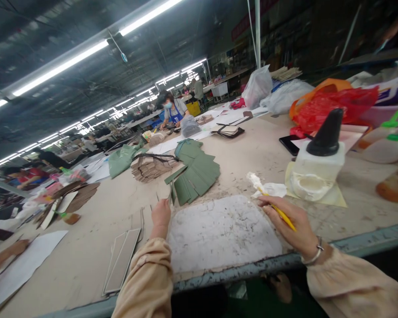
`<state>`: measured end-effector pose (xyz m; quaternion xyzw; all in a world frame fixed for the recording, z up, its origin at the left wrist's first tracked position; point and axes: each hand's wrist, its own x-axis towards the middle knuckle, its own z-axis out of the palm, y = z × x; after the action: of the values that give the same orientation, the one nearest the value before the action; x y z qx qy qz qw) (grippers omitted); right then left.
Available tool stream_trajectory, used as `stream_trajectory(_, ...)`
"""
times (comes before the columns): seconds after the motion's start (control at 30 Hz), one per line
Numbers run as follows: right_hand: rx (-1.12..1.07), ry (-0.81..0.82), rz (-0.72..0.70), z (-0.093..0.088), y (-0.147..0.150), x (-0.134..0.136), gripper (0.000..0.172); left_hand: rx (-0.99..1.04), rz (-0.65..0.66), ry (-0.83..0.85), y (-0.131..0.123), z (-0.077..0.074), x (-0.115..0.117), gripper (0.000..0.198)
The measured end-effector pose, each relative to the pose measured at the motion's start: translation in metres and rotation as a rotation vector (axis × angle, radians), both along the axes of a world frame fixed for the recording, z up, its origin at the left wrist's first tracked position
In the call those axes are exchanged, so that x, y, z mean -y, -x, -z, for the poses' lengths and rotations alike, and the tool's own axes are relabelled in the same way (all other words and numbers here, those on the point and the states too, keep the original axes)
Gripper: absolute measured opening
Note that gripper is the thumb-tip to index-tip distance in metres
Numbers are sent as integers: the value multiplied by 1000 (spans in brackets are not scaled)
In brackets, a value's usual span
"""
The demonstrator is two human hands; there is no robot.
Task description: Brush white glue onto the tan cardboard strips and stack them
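Observation:
My right hand (293, 223) is closed around a yellow-handled brush (278, 211), whose white, clotted end points away from me. Beside that end lies a crumpled white scrap (274, 190). My left hand (161, 214) has its fingers pinched together at the left edge of a stained white sheet (223, 234); what they hold is too thin and blurred to name. Just beyond it, flat green pieces (197, 174) spread in a fan. A tied bundle of brown pieces (154, 167) sits to their left. Thin framed panels (123, 260) lie left of my left forearm.
A white bottle with a black cone top (321, 157) stands at right, near a dark phone (289, 145), red plastic bags (334, 106) and green-capped bottles (384, 146). The table's edge (232, 274) runs in front of me. Another person's hand (18, 247) rests at far left; a co-worker (176, 112) sits across.

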<state>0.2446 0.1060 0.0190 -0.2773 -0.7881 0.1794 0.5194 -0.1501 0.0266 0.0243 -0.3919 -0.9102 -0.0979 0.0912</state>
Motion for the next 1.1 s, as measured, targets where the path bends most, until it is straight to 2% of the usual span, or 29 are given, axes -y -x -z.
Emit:
stream_trajectory(0.1,13,26,-14,-4,-3,0,24,34,-125,-208,13,-15,29,32)
stream_trajectory(0.2,-21,42,-35,-8,-7,1,24,110,-183,-370,9,-26,59,37)
stream_trajectory(0.3,-79,75,-77,-11,-8,4,22,318,-99,-469,-19,-24,83,38)
stream_trajectory(0.37,-110,139,-82,-11,-7,7,23,658,38,-551,-47,-14,92,36)
stream_trajectory(0.43,-123,233,-75,-9,-5,11,24,848,128,-488,-73,0,95,35)
stream_trajectory(0.5,-116,327,-92,-5,-3,16,24,882,178,-366,-95,13,94,33)
stream_trajectory(0.6,-152,456,-176,5,0,25,20,856,197,-257,-113,26,90,30)
stream_trajectory(0.83,-162,809,-431,21,17,43,14,674,248,-123,-121,33,86,21)
stream_trajectory(0.97,-210,937,-461,26,36,51,15,630,263,-53,-119,37,86,20)
stream_trajectory(1.1,-126,1006,-471,29,50,59,18,600,281,-1,-115,39,89,19)
